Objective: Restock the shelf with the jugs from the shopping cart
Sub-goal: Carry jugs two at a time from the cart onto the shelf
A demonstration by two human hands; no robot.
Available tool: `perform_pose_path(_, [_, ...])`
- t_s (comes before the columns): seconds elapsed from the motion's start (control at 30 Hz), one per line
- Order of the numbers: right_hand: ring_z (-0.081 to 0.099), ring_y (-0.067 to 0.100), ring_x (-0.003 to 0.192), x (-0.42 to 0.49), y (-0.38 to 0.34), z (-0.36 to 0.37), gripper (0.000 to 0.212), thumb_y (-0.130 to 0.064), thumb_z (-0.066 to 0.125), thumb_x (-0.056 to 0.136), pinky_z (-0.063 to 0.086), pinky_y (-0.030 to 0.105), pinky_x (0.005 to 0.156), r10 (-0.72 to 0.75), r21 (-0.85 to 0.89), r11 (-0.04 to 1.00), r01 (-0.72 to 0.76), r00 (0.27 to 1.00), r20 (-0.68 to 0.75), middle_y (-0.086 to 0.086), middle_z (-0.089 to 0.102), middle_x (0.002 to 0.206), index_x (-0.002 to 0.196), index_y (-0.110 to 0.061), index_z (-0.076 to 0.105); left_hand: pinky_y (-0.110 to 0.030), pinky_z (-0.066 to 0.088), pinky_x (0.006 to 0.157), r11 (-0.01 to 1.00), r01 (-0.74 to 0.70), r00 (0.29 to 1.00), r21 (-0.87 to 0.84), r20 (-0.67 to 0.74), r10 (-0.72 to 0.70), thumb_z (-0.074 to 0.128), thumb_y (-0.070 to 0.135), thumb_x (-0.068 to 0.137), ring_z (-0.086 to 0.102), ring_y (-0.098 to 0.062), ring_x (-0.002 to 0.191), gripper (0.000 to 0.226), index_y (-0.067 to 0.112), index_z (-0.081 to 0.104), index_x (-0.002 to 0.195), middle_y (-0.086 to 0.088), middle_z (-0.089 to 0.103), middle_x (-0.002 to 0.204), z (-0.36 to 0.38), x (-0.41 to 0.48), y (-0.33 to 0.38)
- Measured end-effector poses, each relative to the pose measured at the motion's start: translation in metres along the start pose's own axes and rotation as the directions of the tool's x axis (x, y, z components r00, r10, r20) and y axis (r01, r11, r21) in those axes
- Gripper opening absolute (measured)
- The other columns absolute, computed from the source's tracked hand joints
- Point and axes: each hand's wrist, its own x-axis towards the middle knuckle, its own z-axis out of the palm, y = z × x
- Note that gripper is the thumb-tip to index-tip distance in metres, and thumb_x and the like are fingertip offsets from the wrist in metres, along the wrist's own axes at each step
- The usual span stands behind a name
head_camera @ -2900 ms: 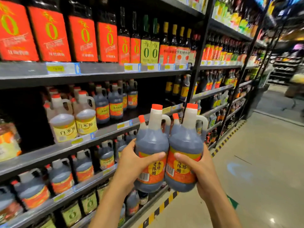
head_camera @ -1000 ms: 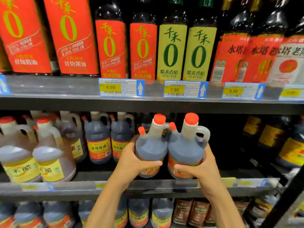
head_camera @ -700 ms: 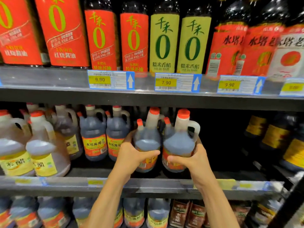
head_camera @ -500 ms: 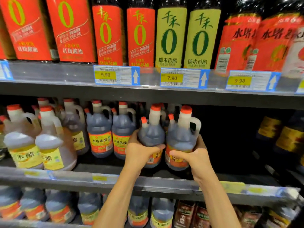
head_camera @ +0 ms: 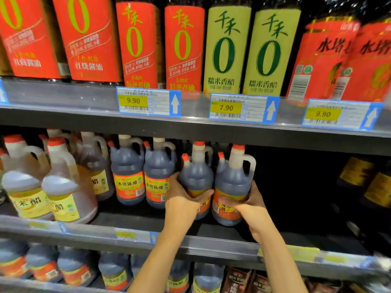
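Shelving step: your left hand (head_camera: 182,200) grips dark red-capped plastic jug (head_camera: 197,176), right hand (head_camera: 250,205) its twin (head_camera: 232,182). Next: seat both on black shelf (head_camera: 135,220), 3 o'clock of stocked row (head_camera: 143,176).

Left hand (head_camera: 182,199) grips one dark jug (head_camera: 197,178), right hand (head_camera: 249,205) a second jug (head_camera: 231,182), both seemingly resting on the middle shelf (head_camera: 211,246).

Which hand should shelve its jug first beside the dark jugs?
Probably the left hand: the left jug is right beside the shelved dark vinegar jugs; the right hand holds the right jug farther off.
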Motion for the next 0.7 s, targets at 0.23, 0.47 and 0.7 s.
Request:
perform_pose_path(0.23, [0.061,0.024,0.109,0.002,-0.008,-0.001,0.089,-0.045,0.086,0.04,0.054,0.044,0.091,0.024,-0.278,0.959,-0.05,0.995,-0.098,0.006,0.058,0.118,0.118,-0.017,0.056,-0.015,0.045,0.084,0.944,-0.151,0.989,0.292,0.04,0.145,0.086,0.035,0.061,0.064,-0.018,0.1,0.074,0.017,0.058,0.126,-0.001,0.068,0.109,-0.019,0.003,-0.009])
perform_pose_path(0.47, [0.067,0.013,0.092,0.006,-0.001,-0.007,0.054,0.001,0.086,0.068,0.057,0.031,0.075,0.033,-0.19,0.981,-0.051,0.995,-0.098,0.0,0.067,0.101,0.104,-0.022,0.053,-0.021,0.047,0.075,0.918,-0.133,0.991,0.374,0.023,0.134,0.089,0.049,0.055,0.067,-0.022,0.091,0.076,0.01,0.06,0.114,-0.005,0.07,0.101,-0.021,0.004,-0.01])
perform_pose_path(0.7, [0.056,0.0,0.085,0.016,-0.006,-0.002,0.065,-0.01,0.089,0.068,0.046,0.017,0.067,0.053,-0.257,0.964,-0.073,0.995,-0.086,-0.005,0.059,0.103,0.119,-0.014,0.049,-0.037,0.056,0.074,0.938,-0.087,0.996,0.337,0.013,0.088,0.087,0.05,0.06,0.069,-0.023,0.084,0.062,0.008,0.07,0.102,-0.007,0.074,0.093,-0.027,0.007,-0.019])
